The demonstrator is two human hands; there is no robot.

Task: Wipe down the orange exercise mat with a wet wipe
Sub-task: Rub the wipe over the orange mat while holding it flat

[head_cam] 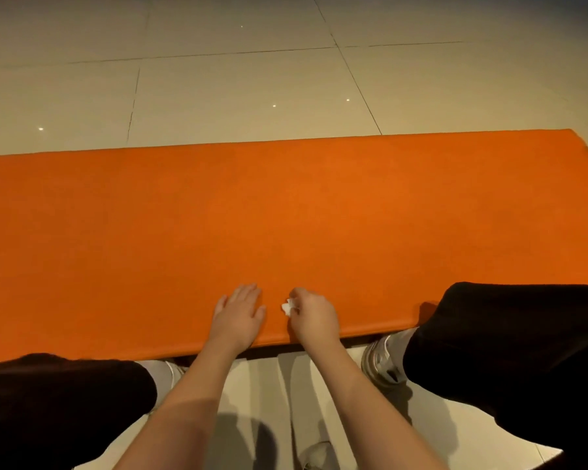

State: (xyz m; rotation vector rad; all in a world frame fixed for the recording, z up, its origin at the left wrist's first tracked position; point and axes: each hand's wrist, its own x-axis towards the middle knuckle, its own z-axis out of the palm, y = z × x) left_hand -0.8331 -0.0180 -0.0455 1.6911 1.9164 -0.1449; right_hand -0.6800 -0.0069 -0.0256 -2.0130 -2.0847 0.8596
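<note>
Pinching a small crumpled white wet wipe (287,307) in the right hand (314,317), fingers curled tight over it, only a tuft showing at the thumb side. Holding that wad down against the flat rectangular orange exercise mat (286,215), just inside its near edge, about midway along. Resting the left hand (240,312) just beside, released and flat, palm down, fingers straight and slightly spread, touching the mat and grasping nothing; a narrow strip of orange between the two hands. Reaching in over the near edge with both bare forearms. Crouching, black-trousered knees either side: right knee (506,334) overlapping the mat's near edge towards its right end, left knee (65,395) short of that edge. Pale grey trainers (384,364) just off the near edge on the glossy beige tiled floor (218,89), which carries the mat and runs on beyond its far edge.
</note>
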